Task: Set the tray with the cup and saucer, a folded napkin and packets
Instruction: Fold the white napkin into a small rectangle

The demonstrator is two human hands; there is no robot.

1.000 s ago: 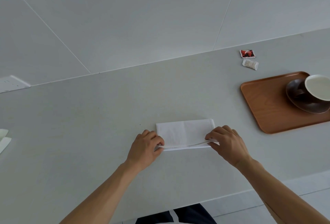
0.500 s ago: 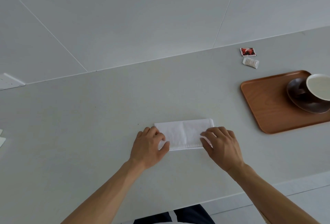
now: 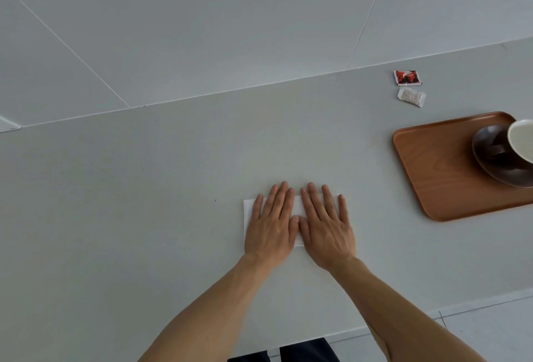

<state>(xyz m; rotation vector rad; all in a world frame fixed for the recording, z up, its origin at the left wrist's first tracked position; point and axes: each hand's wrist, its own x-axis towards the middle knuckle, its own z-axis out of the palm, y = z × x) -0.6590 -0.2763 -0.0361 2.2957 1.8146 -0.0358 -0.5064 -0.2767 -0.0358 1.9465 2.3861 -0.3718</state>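
Note:
A folded white napkin (image 3: 297,205) lies flat on the grey counter near its front edge. My left hand (image 3: 271,223) and my right hand (image 3: 324,224) press down on it side by side, fingers straight, covering most of it. At the right stands a brown wooden tray (image 3: 432,171). On the tray's right part a dark saucer (image 3: 496,159) carries a white cup (image 3: 522,139), cut off by the frame edge. A red packet (image 3: 407,77) and a white packet (image 3: 411,96) lie on the counter behind the tray.
The grey counter (image 3: 144,203) runs to a pale wall at the back. A white object (image 3: 7,125) shows at the far left edge. The counter's front edge passes just below my forearms, with floor tiles beyond at the lower right.
Both hands let go of the napkin's near edge after folding it over, moved to its middle and flattened onto it.

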